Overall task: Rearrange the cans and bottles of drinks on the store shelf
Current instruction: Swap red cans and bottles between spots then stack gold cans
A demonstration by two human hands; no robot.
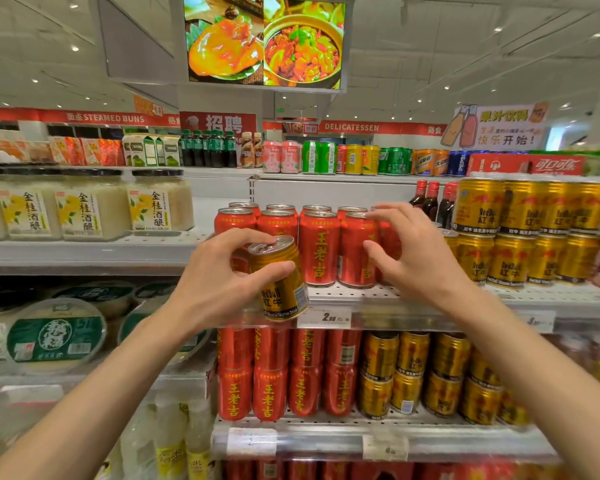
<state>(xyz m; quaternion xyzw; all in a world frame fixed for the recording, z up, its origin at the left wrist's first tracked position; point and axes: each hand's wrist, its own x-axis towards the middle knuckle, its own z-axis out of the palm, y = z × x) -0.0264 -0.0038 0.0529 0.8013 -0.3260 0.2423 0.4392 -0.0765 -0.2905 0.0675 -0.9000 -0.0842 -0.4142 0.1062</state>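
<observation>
Gold can (280, 277) tilted in left hand (219, 282) grip.

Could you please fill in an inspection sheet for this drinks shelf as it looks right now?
Surface: perforated shelf, front strip carries a price tag.
Job's things: gold can held tilted in front of the red cans; gold can stack stands to their right.
Clutter: dark bottles behind, between red and gold cans.
Grips: left hand closed on the gold can; right hand open, fingers at the rightmost red cans.
Cables: nothing seen.
Surroundings: jars on the left shelf, mixed cans on the top shelf, food screen overhead.
</observation>
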